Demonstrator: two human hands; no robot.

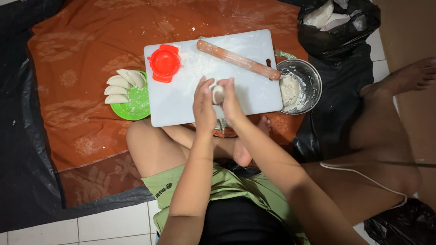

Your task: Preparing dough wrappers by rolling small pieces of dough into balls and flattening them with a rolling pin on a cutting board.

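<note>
My left hand (203, 105) and my right hand (230, 100) are pressed together around a small white lump of dough (218, 94), held just above the near half of a white cutting board (254, 90). On the board's far left lies a red round dumpling press (164, 62), with loose flour (195, 66) beside it. A wooden rolling pin (238, 59) lies diagonally across the board's far right.
A green plate (136, 106) left of the board holds several folded dumplings (119, 86). A metal bowl (311, 84) with dough stands at the board's right. A black plastic bag (338, 27) with white contents sits at top right. Orange patterned cloth (81, 54) covers the floor.
</note>
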